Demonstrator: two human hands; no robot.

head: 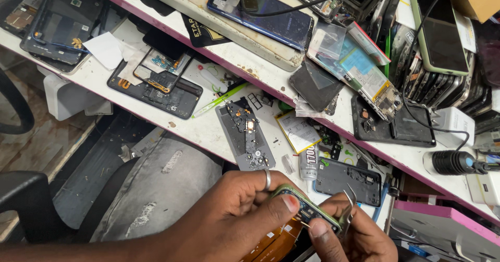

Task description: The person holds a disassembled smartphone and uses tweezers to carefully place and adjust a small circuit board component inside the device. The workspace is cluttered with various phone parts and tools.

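At the bottom centre of the frame I see my left hand (237,210), a ring on one finger, its grip closed around a small green-edged phone part (307,210), thumb pressed flat on its top face. My right hand (354,236), at the lower right of it, pinches silver tweezers (348,210), its grip closed on them with the tips raised just beside the right end of the part. Under the hands an orange flex sheet (273,244) shows partly.

Above the hands, the white counter (208,129) runs diagonally from upper left to lower right. Near its middle lies a grey tray (245,134) with a narrow circuit board on it, and just right of that a small yellow-edged card (298,132) and a glue tube (309,163). A dark phone back cover (348,181) lies close to the tweezers. At upper centre a blue phone (265,12) rests on a raised shelf, and a stack of phones (442,82) fills the upper right.
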